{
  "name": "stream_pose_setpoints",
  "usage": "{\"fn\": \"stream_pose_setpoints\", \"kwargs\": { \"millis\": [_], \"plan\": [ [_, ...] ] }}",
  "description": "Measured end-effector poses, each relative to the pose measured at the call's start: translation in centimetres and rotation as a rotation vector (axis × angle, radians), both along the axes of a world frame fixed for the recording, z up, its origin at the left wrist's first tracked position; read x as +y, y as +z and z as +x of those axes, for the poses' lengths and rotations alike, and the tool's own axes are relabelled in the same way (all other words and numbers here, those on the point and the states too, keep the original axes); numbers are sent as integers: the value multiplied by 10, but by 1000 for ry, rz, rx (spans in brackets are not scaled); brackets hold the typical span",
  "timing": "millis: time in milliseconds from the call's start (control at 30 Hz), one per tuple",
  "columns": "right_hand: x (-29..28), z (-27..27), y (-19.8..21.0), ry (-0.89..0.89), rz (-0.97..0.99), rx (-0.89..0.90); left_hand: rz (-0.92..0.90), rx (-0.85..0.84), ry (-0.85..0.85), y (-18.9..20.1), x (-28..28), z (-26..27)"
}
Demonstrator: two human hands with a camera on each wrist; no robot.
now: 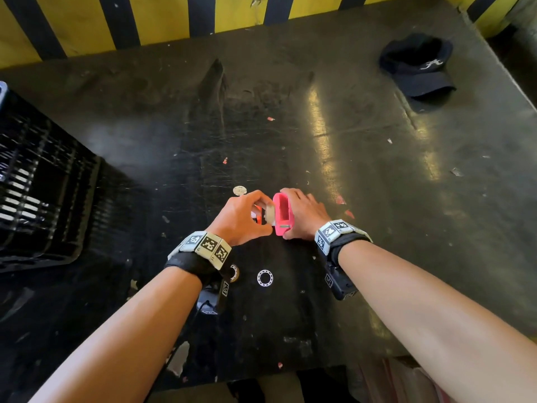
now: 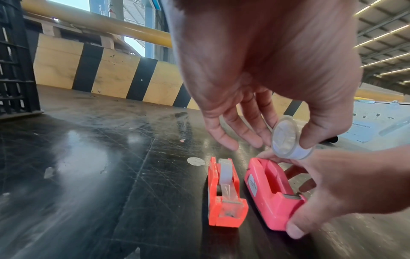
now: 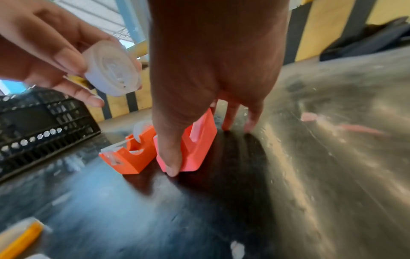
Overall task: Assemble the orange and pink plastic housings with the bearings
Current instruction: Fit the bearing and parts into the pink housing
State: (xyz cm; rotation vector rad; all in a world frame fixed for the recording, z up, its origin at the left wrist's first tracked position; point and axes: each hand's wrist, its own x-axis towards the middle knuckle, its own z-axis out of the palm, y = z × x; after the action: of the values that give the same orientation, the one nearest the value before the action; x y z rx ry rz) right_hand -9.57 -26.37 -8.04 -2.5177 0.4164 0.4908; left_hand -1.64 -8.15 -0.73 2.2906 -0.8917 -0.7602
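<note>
Pink housing (image 2: 274,194) sits on the tabletop (image 2: 99,175), my right hand (image 2: 346,184) grasping it, beside the orange housing (image 2: 224,198). My left hand (image 2: 266,70) pinches a clear round roll (image 2: 286,138) just above. Two bearings (image 1: 264,277) lie nearer me.

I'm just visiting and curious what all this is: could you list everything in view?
pink housing: 1, pink, on the table, gripped by the right hand
orange housing: 1, orange, beside the pink one, a roll already in it
clear roll: 1, whitish, pinched above the housings
ring bearings: 2, metal, near edge by the left wrist
white disc: 1, beyond the hands
crate: 1, black, left
cap: 1, black, far right
table: 1, dark, scratched
left hand: 1, fingers pinching the roll
right hand: 1, steadying the pink housing
</note>
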Motion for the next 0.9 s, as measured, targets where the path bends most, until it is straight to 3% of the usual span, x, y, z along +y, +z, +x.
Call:
{"fn": "stream_pose_setpoints", "kwargs": {
  "millis": [100, 267, 900],
  "plan": [
    [4, -15, 7, -56, 108, -150, 3, -41, -26, 7, -1, -1],
    [9, -30, 33, 3, 224, -280, 9, -128, -98, 17, -11, -6],
    [8, -49, 69, 0, 199, -328, 4, -287, -81, 26, -17, -19]
  ]
}}
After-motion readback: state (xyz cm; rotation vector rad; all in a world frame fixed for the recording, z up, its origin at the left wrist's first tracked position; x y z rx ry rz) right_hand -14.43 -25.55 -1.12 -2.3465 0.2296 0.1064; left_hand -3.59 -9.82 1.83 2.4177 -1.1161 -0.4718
